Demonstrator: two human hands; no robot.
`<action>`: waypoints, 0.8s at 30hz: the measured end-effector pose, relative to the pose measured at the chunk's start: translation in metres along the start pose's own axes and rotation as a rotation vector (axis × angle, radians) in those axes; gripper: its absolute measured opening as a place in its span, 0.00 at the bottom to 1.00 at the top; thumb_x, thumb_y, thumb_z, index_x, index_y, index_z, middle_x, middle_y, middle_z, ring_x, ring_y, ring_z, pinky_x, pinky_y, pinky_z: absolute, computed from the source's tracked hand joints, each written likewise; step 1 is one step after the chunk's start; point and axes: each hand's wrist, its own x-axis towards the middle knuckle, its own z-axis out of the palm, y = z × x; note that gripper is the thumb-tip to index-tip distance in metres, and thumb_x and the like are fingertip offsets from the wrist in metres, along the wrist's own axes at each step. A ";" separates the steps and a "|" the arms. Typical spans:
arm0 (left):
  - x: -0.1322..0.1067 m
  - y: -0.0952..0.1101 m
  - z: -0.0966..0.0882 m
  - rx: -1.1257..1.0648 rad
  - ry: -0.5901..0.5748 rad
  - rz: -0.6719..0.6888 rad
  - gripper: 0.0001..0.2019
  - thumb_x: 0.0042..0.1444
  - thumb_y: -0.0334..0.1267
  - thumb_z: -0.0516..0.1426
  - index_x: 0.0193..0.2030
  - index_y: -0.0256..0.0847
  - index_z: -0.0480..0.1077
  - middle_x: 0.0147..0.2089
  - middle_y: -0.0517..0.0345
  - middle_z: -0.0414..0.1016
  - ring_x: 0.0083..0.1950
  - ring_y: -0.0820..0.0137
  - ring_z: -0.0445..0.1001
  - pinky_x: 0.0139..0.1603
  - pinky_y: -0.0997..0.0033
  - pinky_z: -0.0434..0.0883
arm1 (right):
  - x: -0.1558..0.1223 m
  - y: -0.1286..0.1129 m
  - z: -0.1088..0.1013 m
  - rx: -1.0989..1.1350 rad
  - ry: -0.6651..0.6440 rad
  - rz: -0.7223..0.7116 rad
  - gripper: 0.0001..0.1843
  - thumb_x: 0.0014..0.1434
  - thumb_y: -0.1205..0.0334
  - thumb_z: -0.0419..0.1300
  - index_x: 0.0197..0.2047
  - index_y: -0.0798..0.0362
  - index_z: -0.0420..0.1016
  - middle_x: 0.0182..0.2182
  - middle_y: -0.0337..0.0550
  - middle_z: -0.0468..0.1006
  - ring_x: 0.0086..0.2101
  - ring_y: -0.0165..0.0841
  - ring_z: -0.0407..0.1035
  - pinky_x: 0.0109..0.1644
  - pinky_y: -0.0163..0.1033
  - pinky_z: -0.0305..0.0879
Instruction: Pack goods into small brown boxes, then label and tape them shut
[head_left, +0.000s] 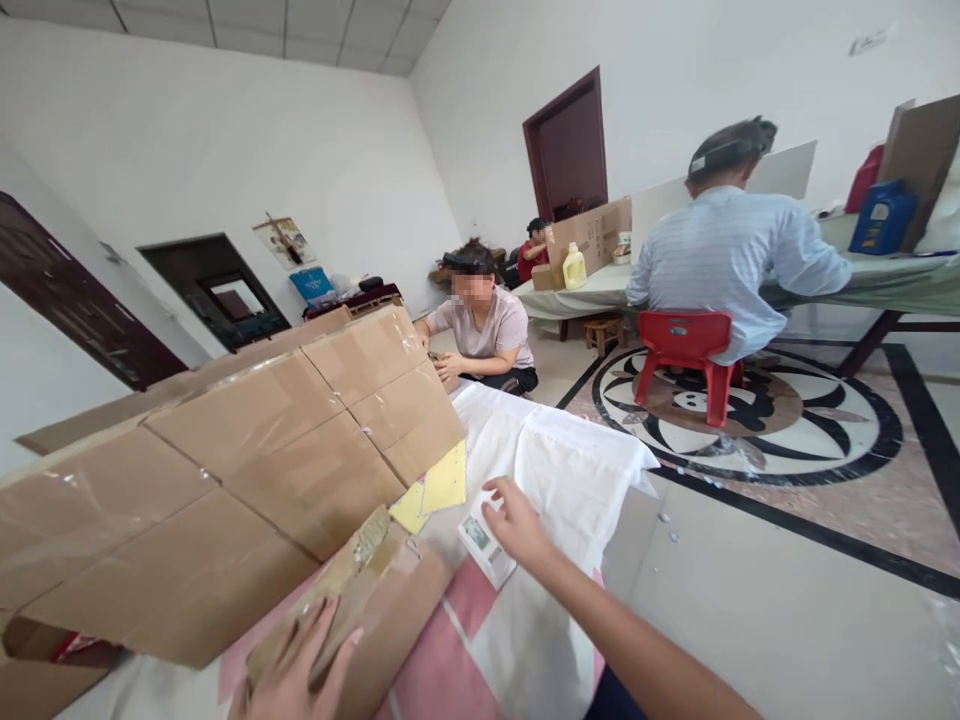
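Note:
My left hand (296, 655) lies with its fingers spread on top of a brown cardboard box (390, 625), which has crumpled tape along its upper edge. My right hand (516, 520) is over a flat white item (486, 545) with a small greenish picture printed on it. Thumb and fingers there are curved and apart; whether they touch the item, I cannot tell. Just beyond the box, yellow sheets of paper (444, 480) lie on the cloth near the cardboard partition.
A tall taped cardboard partition (262, 430) stands along the left of the table, which has a white cloth (555, 440) over it. Across the table's far end, a person (484, 325) sits low. Another person (720, 260) sits on a red chair (684, 340) at a long table.

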 end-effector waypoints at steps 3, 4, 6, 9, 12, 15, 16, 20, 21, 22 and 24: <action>-0.010 0.001 0.002 0.050 0.032 0.080 0.23 0.63 0.47 0.46 0.48 0.52 0.82 0.64 0.53 0.74 0.69 0.40 0.65 0.65 0.32 0.60 | 0.008 0.027 -0.012 0.077 -0.090 0.096 0.07 0.60 0.63 0.53 0.41 0.51 0.69 0.37 0.44 0.76 0.40 0.37 0.72 0.50 0.46 0.69; -0.013 0.006 0.004 0.048 0.063 0.073 0.23 0.64 0.48 0.45 0.51 0.49 0.80 0.64 0.51 0.74 0.70 0.39 0.64 0.66 0.32 0.59 | 0.010 0.035 -0.012 0.103 -0.125 0.117 0.07 0.60 0.62 0.53 0.40 0.51 0.69 0.38 0.43 0.77 0.40 0.36 0.73 0.50 0.44 0.69; -0.017 0.018 0.006 0.040 0.173 0.027 0.24 0.65 0.52 0.48 0.58 0.44 0.75 0.64 0.45 0.74 0.70 0.41 0.64 0.68 0.36 0.57 | 0.013 0.045 -0.008 0.151 -0.192 0.152 0.07 0.60 0.60 0.54 0.40 0.51 0.70 0.39 0.42 0.78 0.41 0.35 0.73 0.51 0.42 0.69; -0.019 0.032 0.006 0.079 0.312 -0.008 0.25 0.65 0.53 0.52 0.62 0.40 0.70 0.64 0.44 0.75 0.70 0.47 0.66 0.71 0.44 0.55 | 0.016 0.051 0.006 0.186 -0.271 0.200 0.08 0.60 0.57 0.56 0.40 0.51 0.72 0.38 0.40 0.78 0.40 0.34 0.73 0.48 0.40 0.69; -0.017 0.034 0.001 0.117 0.312 0.036 0.23 0.68 0.50 0.51 0.63 0.41 0.70 0.65 0.45 0.74 0.69 0.49 0.67 0.72 0.46 0.54 | 0.018 0.055 0.019 0.173 -0.303 0.242 0.09 0.58 0.57 0.58 0.40 0.51 0.73 0.34 0.38 0.76 0.36 0.34 0.72 0.44 0.39 0.67; -0.016 0.032 -0.007 0.104 0.261 0.055 0.23 0.69 0.49 0.49 0.65 0.42 0.67 0.65 0.44 0.74 0.69 0.50 0.67 0.71 0.46 0.56 | 0.018 0.060 0.023 0.154 -0.319 0.263 0.11 0.58 0.57 0.59 0.42 0.52 0.74 0.33 0.38 0.75 0.34 0.33 0.70 0.41 0.40 0.65; -0.016 0.034 -0.009 0.105 0.250 0.043 0.23 0.69 0.48 0.49 0.66 0.42 0.66 0.65 0.44 0.73 0.69 0.49 0.67 0.70 0.45 0.56 | 0.017 0.062 0.023 0.150 -0.325 0.265 0.11 0.58 0.57 0.59 0.43 0.52 0.74 0.33 0.38 0.75 0.35 0.34 0.71 0.42 0.40 0.65; -0.016 0.063 -0.006 0.147 0.429 0.106 0.20 0.63 0.40 0.59 0.61 0.42 0.70 0.59 0.42 0.78 0.62 0.48 0.73 0.65 0.45 0.62 | 0.015 0.063 0.020 0.145 -0.355 0.271 0.13 0.60 0.57 0.59 0.47 0.51 0.74 0.37 0.40 0.76 0.38 0.35 0.72 0.45 0.41 0.65; -0.015 0.077 -0.002 0.116 0.518 0.198 0.17 0.59 0.37 0.62 0.56 0.43 0.73 0.52 0.45 0.81 0.55 0.51 0.77 0.60 0.51 0.66 | 0.015 0.063 0.020 0.145 -0.362 0.274 0.13 0.61 0.57 0.59 0.47 0.51 0.75 0.38 0.40 0.77 0.38 0.35 0.72 0.45 0.41 0.65; -0.012 0.092 0.003 0.062 0.578 0.302 0.15 0.56 0.34 0.65 0.51 0.44 0.74 0.44 0.49 0.83 0.46 0.56 0.79 0.52 0.57 0.69 | 0.015 0.063 0.020 0.145 -0.368 0.276 0.13 0.61 0.57 0.58 0.47 0.51 0.75 0.38 0.40 0.77 0.38 0.35 0.72 0.44 0.41 0.65; -0.004 0.125 0.015 -0.084 0.507 0.452 0.14 0.57 0.31 0.63 0.49 0.45 0.73 0.32 0.56 0.80 0.34 0.64 0.77 0.39 0.65 0.69 | 0.015 0.063 0.020 0.147 -0.371 0.270 0.12 0.62 0.57 0.57 0.47 0.51 0.74 0.40 0.40 0.77 0.39 0.35 0.72 0.45 0.41 0.64</action>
